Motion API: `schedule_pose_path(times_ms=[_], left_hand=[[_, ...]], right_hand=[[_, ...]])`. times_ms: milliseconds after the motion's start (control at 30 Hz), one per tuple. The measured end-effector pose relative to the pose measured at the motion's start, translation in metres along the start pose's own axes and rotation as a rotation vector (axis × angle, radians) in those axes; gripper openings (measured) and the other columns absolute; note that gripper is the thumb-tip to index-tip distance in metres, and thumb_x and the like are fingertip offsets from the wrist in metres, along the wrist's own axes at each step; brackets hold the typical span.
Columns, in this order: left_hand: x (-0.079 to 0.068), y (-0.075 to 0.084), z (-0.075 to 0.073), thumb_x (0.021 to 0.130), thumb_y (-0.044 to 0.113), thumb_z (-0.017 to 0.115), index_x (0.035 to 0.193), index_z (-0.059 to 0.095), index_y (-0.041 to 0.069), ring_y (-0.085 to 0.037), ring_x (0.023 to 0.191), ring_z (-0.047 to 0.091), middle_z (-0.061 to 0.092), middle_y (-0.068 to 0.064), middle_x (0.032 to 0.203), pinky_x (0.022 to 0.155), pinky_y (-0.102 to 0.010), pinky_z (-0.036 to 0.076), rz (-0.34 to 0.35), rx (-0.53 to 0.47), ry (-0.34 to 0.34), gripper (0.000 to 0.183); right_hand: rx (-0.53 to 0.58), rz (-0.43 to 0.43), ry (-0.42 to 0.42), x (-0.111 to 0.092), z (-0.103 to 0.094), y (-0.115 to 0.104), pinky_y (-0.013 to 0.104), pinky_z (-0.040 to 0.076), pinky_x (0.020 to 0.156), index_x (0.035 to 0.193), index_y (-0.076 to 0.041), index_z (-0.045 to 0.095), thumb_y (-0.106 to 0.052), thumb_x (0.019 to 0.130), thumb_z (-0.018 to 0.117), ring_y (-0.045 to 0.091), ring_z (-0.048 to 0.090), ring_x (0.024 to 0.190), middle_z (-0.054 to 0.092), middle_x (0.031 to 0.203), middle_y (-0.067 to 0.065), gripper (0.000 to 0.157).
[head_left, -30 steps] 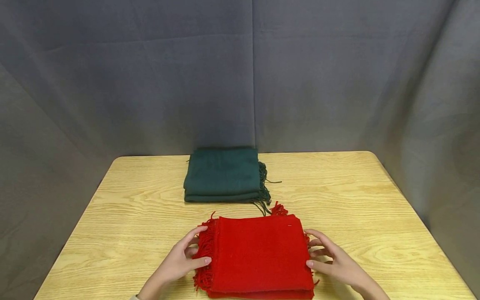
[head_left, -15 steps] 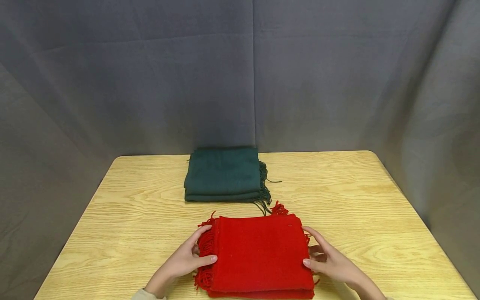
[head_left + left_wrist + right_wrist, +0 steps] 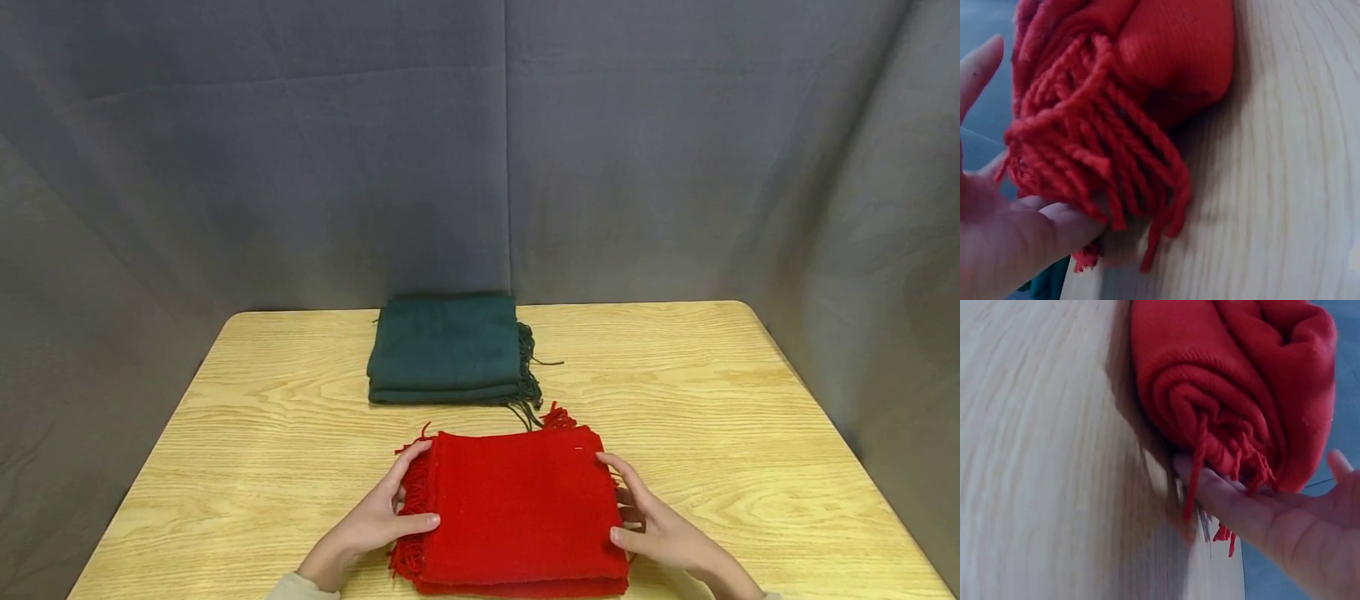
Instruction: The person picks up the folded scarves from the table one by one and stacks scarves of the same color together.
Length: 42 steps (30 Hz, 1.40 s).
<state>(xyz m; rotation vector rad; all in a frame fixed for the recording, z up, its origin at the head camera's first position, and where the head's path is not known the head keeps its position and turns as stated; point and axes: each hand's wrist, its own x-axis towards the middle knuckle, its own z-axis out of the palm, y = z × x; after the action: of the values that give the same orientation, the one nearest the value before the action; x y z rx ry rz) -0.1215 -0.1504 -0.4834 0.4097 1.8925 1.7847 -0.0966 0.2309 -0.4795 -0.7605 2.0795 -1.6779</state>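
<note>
A folded red scarf (image 3: 525, 508) with fringed ends lies on the wooden table in front of me. My left hand (image 3: 375, 517) is at its left end, thumb and index finger spread along the fringe (image 3: 412, 517). Other fingers reach beneath the hanging fringe (image 3: 1097, 150) in the left wrist view. At the scarf's right end is my right hand (image 3: 663, 525), its thumb and index fingertip over the upper edge. In the right wrist view its extended fingers (image 3: 1254, 519) reach under the rolled layers (image 3: 1210, 394). The palms stay apart from the cloth.
A folded dark green scarf (image 3: 446, 346) lies behind the red one, its fringe (image 3: 528, 367) pointing right. Grey curtains (image 3: 480, 167) hang behind and beside the table (image 3: 712, 400). A red tassel (image 3: 558, 417) sticks out at the back of the red scarf.
Both hands have moved slightly inward, so thumbs and index fingers now overlap the red scarf's ends more. The red and green scarves have stayed in place.
</note>
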Motion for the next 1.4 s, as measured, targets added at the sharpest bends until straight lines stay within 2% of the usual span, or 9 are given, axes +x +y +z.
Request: schedule_pose_path(times_ms=[133, 267, 500, 667, 800, 933, 1133, 1400], left_hand=[[0.001, 0.000, 0.001, 0.083, 0.013, 0.065, 0.143, 0.020, 0.020, -0.030, 0.122, 0.033, 0.026, -0.013, 0.140, 0.095, -0.038, 0.036, 0.023, 0.006, -0.041, 0.076], [0.004, 0.001, 0.005, 0.084, 0.012, 0.064, 0.144, 0.019, 0.021, -0.029, 0.123, 0.033, 0.026, -0.012, 0.140, 0.096, -0.037, 0.036, 0.037, -0.030, -0.061, 0.075], [0.006, 0.001, 0.007, 0.084, 0.009, 0.064, 0.145, 0.015, 0.023, -0.028, 0.124, 0.031, 0.023, -0.012, 0.142, 0.095, -0.034, 0.037, 0.054, -0.085, -0.080, 0.079], [0.006, 0.000, 0.008, 0.084, 0.011, 0.064, 0.143, 0.026, 0.021, -0.028, 0.125, 0.030, 0.027, -0.011, 0.142, 0.095, -0.033, 0.037, 0.047, -0.047, -0.087, 0.072], [0.007, 0.000, 0.010, 0.081, 0.013, 0.068, 0.139, 0.032, 0.022, -0.028, 0.119, 0.036, 0.035, -0.011, 0.134, 0.092, -0.037, 0.040, 0.015, -0.034, -0.063, 0.069], [0.007, 0.001, 0.012, 0.078, 0.011, 0.071, 0.137, 0.031, 0.023, -0.027, 0.115, 0.039, 0.036, -0.010, 0.131, 0.090, -0.039, 0.040, -0.001, -0.031, -0.045, 0.072], [0.007, 0.001, 0.012, 0.077, 0.007, 0.070, 0.136, 0.030, 0.021, -0.028, 0.114, 0.041, 0.037, -0.013, 0.129, 0.088, -0.040, 0.041, 0.020, -0.058, -0.053, 0.073], [0.008, 0.002, 0.013, 0.076, 0.004, 0.069, 0.136, 0.030, 0.018, -0.029, 0.113, 0.041, 0.036, -0.014, 0.129, 0.088, -0.041, 0.042, 0.043, -0.104, -0.060, 0.073]], right_hand=[[0.007, 0.051, -0.037, 0.002, 0.000, -0.001, 0.035, 0.051, 0.076, 0.144, -0.009, 0.011, -0.002, 0.090, 0.053, 0.024, 0.055, 0.101, 0.034, 0.126, 0.032, 0.068], [0.054, 0.108, -0.052, 0.006, -0.002, 0.000, 0.036, 0.052, 0.074, 0.144, -0.010, 0.013, -0.005, 0.091, 0.053, 0.027, 0.057, 0.096, 0.036, 0.124, 0.030, 0.066], [0.095, 0.116, -0.061, 0.010, -0.002, 0.000, 0.036, 0.051, 0.075, 0.145, -0.010, 0.012, -0.005, 0.090, 0.054, 0.029, 0.059, 0.093, 0.036, 0.125, 0.029, 0.069], [0.090, 0.152, -0.055, 0.012, -0.002, 0.001, 0.035, 0.051, 0.074, 0.145, -0.012, 0.015, -0.007, 0.089, 0.056, 0.029, 0.060, 0.088, 0.034, 0.127, 0.028, 0.069], [0.110, 0.150, -0.050, 0.012, -0.001, 0.002, 0.037, 0.051, 0.073, 0.144, -0.011, 0.017, -0.006, 0.088, 0.058, 0.029, 0.062, 0.089, 0.039, 0.123, 0.026, 0.069], [0.145, 0.150, -0.031, 0.013, 0.001, 0.003, 0.041, 0.052, 0.071, 0.142, -0.009, 0.018, -0.005, 0.086, 0.060, 0.028, 0.062, 0.090, 0.042, 0.121, 0.024, 0.069], [0.186, 0.116, 0.010, 0.014, 0.005, 0.003, 0.042, 0.053, 0.068, 0.139, -0.004, 0.023, -0.001, 0.084, 0.061, 0.026, 0.061, 0.089, 0.046, 0.116, 0.022, 0.067], [0.165, 0.109, 0.061, 0.013, 0.007, -0.001, 0.036, 0.053, 0.062, 0.134, -0.004, 0.029, 0.001, 0.079, 0.065, 0.022, 0.061, 0.082, 0.050, 0.107, 0.020, 0.066]])
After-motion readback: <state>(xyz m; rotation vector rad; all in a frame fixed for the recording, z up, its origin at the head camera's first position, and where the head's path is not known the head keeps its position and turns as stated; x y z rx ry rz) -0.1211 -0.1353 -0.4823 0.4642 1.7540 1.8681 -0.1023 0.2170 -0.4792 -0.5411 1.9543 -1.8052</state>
